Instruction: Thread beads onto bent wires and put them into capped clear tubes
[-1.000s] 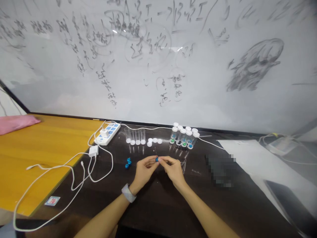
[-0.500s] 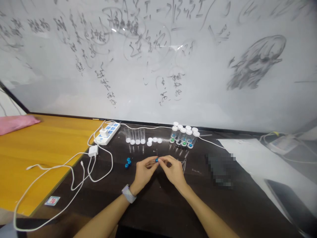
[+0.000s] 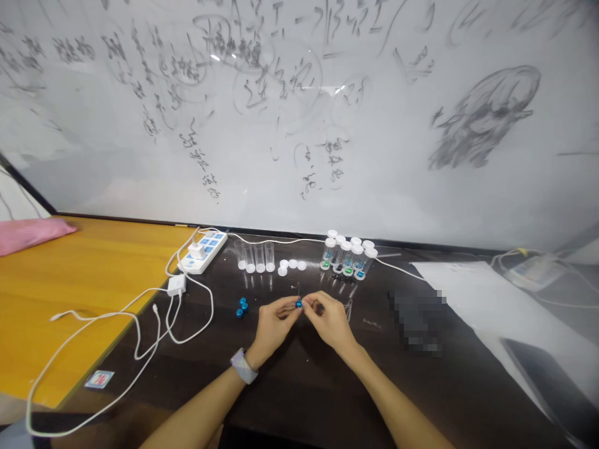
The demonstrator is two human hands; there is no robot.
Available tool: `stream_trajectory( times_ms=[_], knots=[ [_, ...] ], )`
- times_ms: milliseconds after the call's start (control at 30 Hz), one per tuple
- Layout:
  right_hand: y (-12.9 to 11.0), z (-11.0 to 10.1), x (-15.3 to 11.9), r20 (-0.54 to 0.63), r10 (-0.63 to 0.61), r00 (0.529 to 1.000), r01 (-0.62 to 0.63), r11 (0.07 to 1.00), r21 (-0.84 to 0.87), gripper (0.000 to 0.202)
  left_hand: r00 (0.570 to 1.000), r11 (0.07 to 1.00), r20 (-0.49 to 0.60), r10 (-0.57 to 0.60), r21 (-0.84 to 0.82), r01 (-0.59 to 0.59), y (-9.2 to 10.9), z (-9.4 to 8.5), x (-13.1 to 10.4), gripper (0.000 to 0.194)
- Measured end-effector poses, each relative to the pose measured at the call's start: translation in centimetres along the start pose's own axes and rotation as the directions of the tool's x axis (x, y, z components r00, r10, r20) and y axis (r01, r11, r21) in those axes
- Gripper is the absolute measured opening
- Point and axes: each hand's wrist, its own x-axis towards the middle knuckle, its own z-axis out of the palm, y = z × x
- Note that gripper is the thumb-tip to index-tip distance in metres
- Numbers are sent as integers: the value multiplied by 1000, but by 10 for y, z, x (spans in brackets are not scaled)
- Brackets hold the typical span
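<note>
In front of me, my left hand (image 3: 277,324) pinches a small shiny blue ball-shaped piece (image 3: 299,304) between thumb and fingertips. The fingers of my right hand (image 3: 331,321) are closed at the ball's right side. A thin dark pin (image 3: 299,289) sticks up above the ball; how it joins the ball is too small to make out. Several more blue pieces (image 3: 242,307) lie left of my left hand. Thin metal pins (image 3: 349,309) lie just beyond my right hand, partly hidden by it.
Clear open tubes (image 3: 260,257) stand at the back beside loose white caps (image 3: 292,264). Capped tubes (image 3: 346,257) with coloured pieces stand right of them, small black pieces (image 3: 344,279) in front. A power strip (image 3: 204,252), white cables (image 3: 213,305) and a card (image 3: 99,379) are left.
Both hands and the blue ball have shifted slightly to the right. The right hand's fingers have moved a little at the ball, which shows more now.
</note>
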Motion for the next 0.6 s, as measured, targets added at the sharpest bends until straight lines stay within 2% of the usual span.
stream_trajectory(
  times_ms=[300,600],
  knots=[
    [-7,-7,2,42,-23,999,24,999,-26,16,1000,1000,22,-3,17,2,2,0,0,30],
    [-6,-16,5,147,-63,987,76,993,-88,16,999,1000,35,12,24,-12,2,0,-2,30]
  ],
)
